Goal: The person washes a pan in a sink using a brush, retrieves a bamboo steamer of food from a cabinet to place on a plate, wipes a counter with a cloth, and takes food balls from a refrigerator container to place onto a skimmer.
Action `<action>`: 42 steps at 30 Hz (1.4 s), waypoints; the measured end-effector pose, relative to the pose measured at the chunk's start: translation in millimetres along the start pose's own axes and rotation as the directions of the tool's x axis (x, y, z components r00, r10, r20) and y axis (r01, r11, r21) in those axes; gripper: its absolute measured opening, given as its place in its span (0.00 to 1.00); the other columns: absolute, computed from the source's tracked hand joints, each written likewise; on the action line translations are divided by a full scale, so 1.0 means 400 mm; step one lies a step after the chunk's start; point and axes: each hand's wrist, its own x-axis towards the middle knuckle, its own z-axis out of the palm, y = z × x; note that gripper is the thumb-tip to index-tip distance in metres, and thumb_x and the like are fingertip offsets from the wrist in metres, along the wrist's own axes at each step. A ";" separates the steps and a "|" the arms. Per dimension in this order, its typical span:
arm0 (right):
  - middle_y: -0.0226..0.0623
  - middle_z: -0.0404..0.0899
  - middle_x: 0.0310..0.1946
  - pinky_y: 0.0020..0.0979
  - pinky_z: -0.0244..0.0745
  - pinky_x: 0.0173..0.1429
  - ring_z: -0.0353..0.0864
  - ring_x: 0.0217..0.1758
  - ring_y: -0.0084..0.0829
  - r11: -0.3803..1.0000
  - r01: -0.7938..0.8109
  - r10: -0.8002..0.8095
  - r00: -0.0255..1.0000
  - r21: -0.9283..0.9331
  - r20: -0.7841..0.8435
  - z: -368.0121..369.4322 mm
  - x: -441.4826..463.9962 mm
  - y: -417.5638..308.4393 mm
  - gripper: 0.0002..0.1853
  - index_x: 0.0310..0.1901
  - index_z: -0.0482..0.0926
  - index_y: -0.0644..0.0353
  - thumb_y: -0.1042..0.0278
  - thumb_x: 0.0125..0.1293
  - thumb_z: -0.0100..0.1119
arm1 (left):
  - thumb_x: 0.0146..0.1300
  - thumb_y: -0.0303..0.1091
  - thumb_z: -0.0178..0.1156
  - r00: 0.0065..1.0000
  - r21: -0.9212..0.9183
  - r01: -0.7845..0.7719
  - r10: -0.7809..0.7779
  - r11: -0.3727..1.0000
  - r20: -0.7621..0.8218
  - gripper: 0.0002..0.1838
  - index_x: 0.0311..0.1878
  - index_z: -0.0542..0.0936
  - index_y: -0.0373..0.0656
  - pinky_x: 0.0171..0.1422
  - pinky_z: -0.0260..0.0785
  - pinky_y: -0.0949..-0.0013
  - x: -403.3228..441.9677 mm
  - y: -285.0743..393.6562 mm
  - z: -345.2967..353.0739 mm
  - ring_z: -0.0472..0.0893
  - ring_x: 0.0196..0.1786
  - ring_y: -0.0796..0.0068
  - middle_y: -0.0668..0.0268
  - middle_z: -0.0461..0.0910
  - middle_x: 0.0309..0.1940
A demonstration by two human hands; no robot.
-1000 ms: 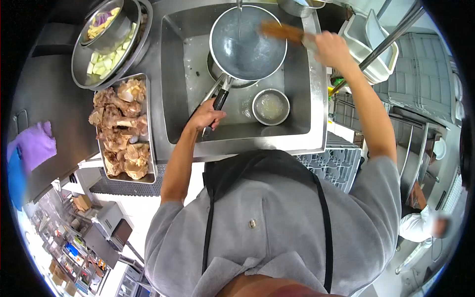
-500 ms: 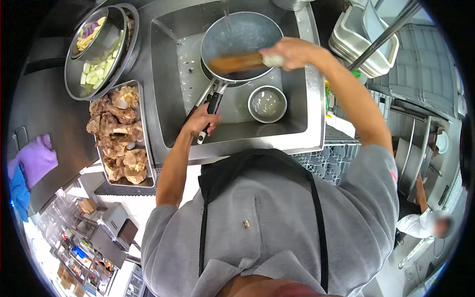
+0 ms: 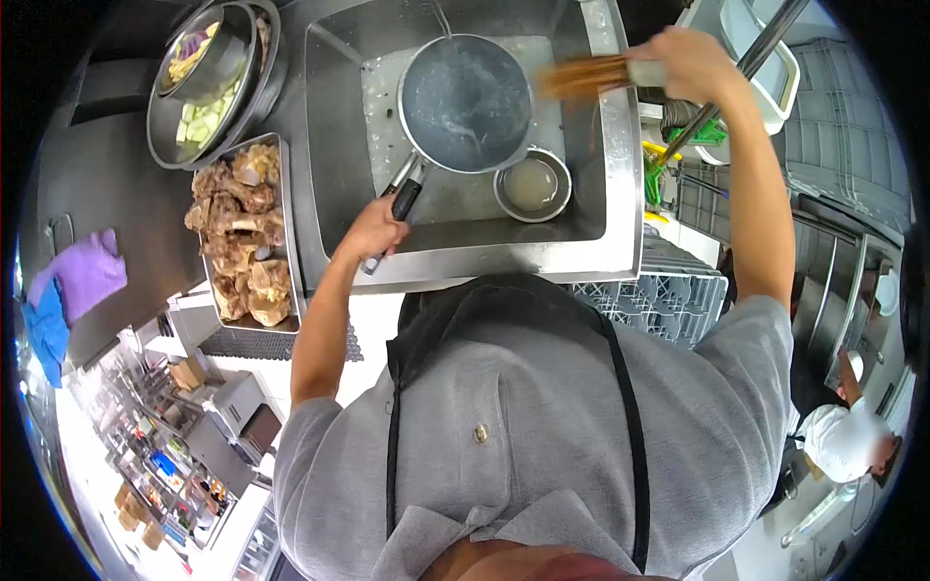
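Observation:
My left hand (image 3: 378, 230) is wrapped round the black handle (image 3: 407, 200) of a dark round wok (image 3: 465, 102) in the sink. A second handle lies close beside it. Water runs from a thin tap (image 3: 441, 17) at the wok's far edge, and a little liquid is inside the wok. My right hand (image 3: 690, 66) grips the pale end of a bamboo wok brush (image 3: 586, 77). The brush is smeared by motion, held above the sink's right side, apart from the wok. Near the wok's lower right, a small round metal bowl (image 3: 559, 205) holds cloudy liquid.
The steel sink (image 3: 620, 194) has food bits on its floor. On the left are a tray (image 3: 293, 242) of meaty bones and stacked bowls (image 3: 167, 145) with cut vegetables. A metal pole (image 3: 751, 63) stands near my right hand. A person (image 3: 841, 436) is at far right.
My right hand has carried the brush out of the wok, to the right and up. The wok has shifted in the sink, still held by my left hand. The view has shifted slightly.

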 end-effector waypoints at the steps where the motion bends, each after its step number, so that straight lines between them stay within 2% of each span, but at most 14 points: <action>1: 0.47 0.82 0.35 0.46 0.76 0.48 0.80 0.41 0.51 0.997 -0.075 0.074 0.987 -0.006 -0.140 0.021 -0.046 0.029 0.34 0.56 0.81 0.45 0.80 0.42 0.61 | 0.50 0.22 0.60 0.976 0.361 -0.106 0.166 0.927 -0.140 0.23 0.53 0.73 0.37 0.28 0.73 0.58 -0.006 -0.008 -0.022 0.81 0.24 0.60 0.55 0.79 0.22; 6: 0.48 0.81 0.30 0.45 0.77 0.44 0.82 0.41 0.50 0.943 -0.193 0.239 0.960 0.272 -0.145 0.014 -0.272 -0.164 0.31 0.57 0.80 0.47 0.80 0.46 0.58 | 0.53 0.27 0.62 0.870 0.900 0.240 0.331 0.364 -0.365 0.17 0.46 0.69 0.41 0.41 0.77 0.48 -0.150 0.071 -0.074 0.84 0.37 0.45 0.48 0.82 0.30; 10: 0.45 0.81 0.29 0.42 0.81 0.42 0.84 0.37 0.45 0.982 -0.187 0.176 0.955 0.025 0.238 0.215 -0.335 -0.405 0.24 0.47 0.83 0.48 0.71 0.43 0.64 | 0.54 0.28 0.62 0.758 0.865 0.312 0.446 0.393 -0.476 0.18 0.46 0.67 0.41 0.37 0.76 0.48 -0.247 0.002 -0.119 0.83 0.33 0.45 0.49 0.81 0.27; 16: 0.47 0.83 0.32 0.45 0.79 0.45 0.84 0.41 0.47 0.955 -0.237 0.201 0.960 0.181 0.197 0.106 -0.381 -0.511 0.28 0.51 0.83 0.46 0.72 0.42 0.61 | 0.54 0.29 0.63 0.560 0.773 0.251 0.564 0.583 -0.607 0.21 0.50 0.69 0.39 0.35 0.73 0.46 -0.454 -0.150 -0.124 0.81 0.30 0.43 0.49 0.80 0.24; 21: 0.52 0.82 0.33 0.46 0.79 0.46 0.82 0.41 0.52 0.890 -0.358 0.403 0.907 0.282 -0.122 0.115 -0.334 -0.544 0.27 0.53 0.82 0.46 0.67 0.45 0.62 | 0.53 0.24 0.62 0.422 0.431 0.007 0.388 0.902 -0.819 0.16 0.46 0.73 0.37 0.32 0.70 0.57 -0.685 -0.280 -0.069 0.79 0.25 0.53 0.51 0.78 0.24; 26: 0.52 0.83 0.42 0.41 0.76 0.55 0.82 0.50 0.49 0.609 -0.364 0.496 0.868 0.704 0.019 0.233 -0.221 -0.536 0.31 0.54 0.81 0.58 0.63 0.42 0.69 | 0.54 0.25 0.64 0.432 -0.145 -0.327 0.011 0.934 -0.902 0.11 0.39 0.74 0.35 0.23 0.62 0.73 -0.874 -0.468 0.041 0.71 0.19 0.82 0.68 0.71 0.17; 30: 0.50 0.81 0.49 0.41 0.75 0.58 0.80 0.54 0.49 0.739 -0.461 0.357 0.886 0.490 0.294 0.390 -0.119 -0.505 0.27 0.49 0.82 0.62 0.55 0.47 0.66 | 0.57 0.23 0.57 0.230 -0.075 -0.224 -0.022 0.972 -0.973 0.11 0.44 0.71 0.33 0.16 0.60 0.73 -0.963 -0.592 0.192 0.69 0.13 0.81 0.67 0.70 0.16; 32: 0.53 0.80 0.50 0.43 0.74 0.59 0.78 0.55 0.52 0.995 -0.045 0.004 0.914 0.092 0.406 0.489 -0.031 -0.427 0.25 0.46 0.82 0.64 0.53 0.52 0.61 | 0.57 0.21 0.54 0.280 -0.365 -0.506 -0.251 0.781 -0.926 0.12 0.45 0.70 0.34 0.11 0.57 0.73 -0.992 -0.545 0.261 0.66 0.10 0.79 0.67 0.68 0.17; 34: 0.56 0.79 0.46 0.43 0.73 0.60 0.77 0.55 0.52 0.953 -0.224 0.230 0.973 0.206 -0.006 0.373 0.047 -0.425 0.19 0.41 0.83 0.63 0.56 0.56 0.56 | 0.57 0.22 0.54 0.182 -0.447 -0.515 -0.416 0.731 -0.891 0.09 0.41 0.69 0.36 0.12 0.58 0.74 -0.983 -0.600 0.340 0.65 0.10 0.79 0.68 0.66 0.16; 36: 0.48 0.82 0.29 0.45 0.75 0.37 0.81 0.33 0.46 0.954 -0.048 0.171 0.898 0.295 -0.406 0.339 0.248 -0.345 0.13 0.28 0.81 0.61 0.60 0.58 0.55 | 0.59 0.23 0.55 0.191 -0.540 -0.575 -0.540 0.615 -0.820 0.07 0.38 0.67 0.39 0.13 0.59 0.73 -0.972 -0.630 0.399 0.66 0.11 0.78 0.69 0.66 0.15; 37: 0.42 0.79 0.24 0.41 0.70 0.28 0.78 0.25 0.37 0.549 -0.092 0.307 0.947 0.831 -0.098 0.228 0.306 -0.360 0.10 0.27 0.79 0.61 0.65 0.58 0.54 | 0.59 0.24 0.55 0.169 -0.561 -0.540 -0.573 0.627 -0.802 0.08 0.39 0.67 0.38 0.14 0.60 0.73 -0.954 -0.649 0.426 0.66 0.11 0.78 0.68 0.67 0.16; 38: 0.37 0.80 0.25 0.34 0.71 0.26 0.77 0.24 0.31 0.440 -0.053 0.235 0.970 0.897 -0.058 0.258 0.424 -0.306 0.09 0.31 0.80 0.60 0.66 0.61 0.52 | 0.60 0.24 0.54 0.133 -0.586 -0.533 -0.623 0.611 -0.771 0.07 0.39 0.67 0.38 0.14 0.60 0.73 -0.925 -0.646 0.439 0.66 0.11 0.77 0.68 0.67 0.16; 40: 0.35 0.81 0.27 0.33 0.76 0.30 0.78 0.25 0.30 -0.279 -0.128 0.381 0.895 0.952 0.232 0.184 0.536 -0.387 0.09 0.35 0.79 0.61 0.68 0.66 0.50 | 0.61 0.24 0.53 0.140 -0.625 -0.576 -0.690 0.527 -0.710 0.05 0.38 0.67 0.38 0.15 0.61 0.73 -0.878 -0.711 0.503 0.67 0.12 0.77 0.67 0.67 0.16; 42: 0.35 0.82 0.27 0.32 0.77 0.31 0.79 0.25 0.30 -0.493 -0.107 0.323 0.899 0.863 0.296 0.203 0.705 -0.333 0.09 0.35 0.80 0.62 0.69 0.66 0.50 | 0.62 0.26 0.52 0.142 -0.664 -0.600 -0.757 0.446 -0.637 0.03 0.33 0.69 0.38 0.15 0.61 0.72 -0.846 -0.749 0.564 0.67 0.13 0.77 0.67 0.67 0.16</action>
